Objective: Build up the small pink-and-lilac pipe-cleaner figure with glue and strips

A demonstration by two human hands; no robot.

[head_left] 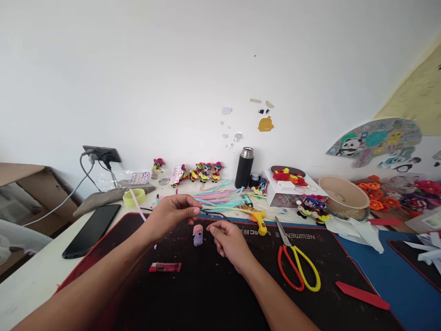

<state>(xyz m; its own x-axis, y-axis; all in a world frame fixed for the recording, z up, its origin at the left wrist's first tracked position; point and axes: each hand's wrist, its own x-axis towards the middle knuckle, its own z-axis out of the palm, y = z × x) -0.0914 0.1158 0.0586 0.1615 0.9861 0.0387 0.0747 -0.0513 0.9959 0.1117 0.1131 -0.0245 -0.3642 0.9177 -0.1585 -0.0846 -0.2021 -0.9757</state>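
Observation:
My left hand (pixel 175 212) is raised over the black mat, its thumb and fingertips pinched together. Whatever lies in that pinch is too small to make out. Opposite it, my right hand (pixel 230 242) has its thumb and forefinger close together and the other fingers curled; I cannot make out anything held there. Between and just below the hands is a small fuzzy figure (pixel 198 235), pink on top and purple below, with a dark spot at its side. A pale pink strip (pixel 137 203) shows behind my left forearm, partly hidden by it.
A red lighter (pixel 165 267) lies on the mat at the left, scissors (pixel 292 257) and a red strip (pixel 362 295) at the right. Behind are pastel pipe cleaners (pixel 217 195), a yellow glue gun (pixel 259 221), a black flask (pixel 244 168), a phone (pixel 91 231) and a bowl (pixel 341 193).

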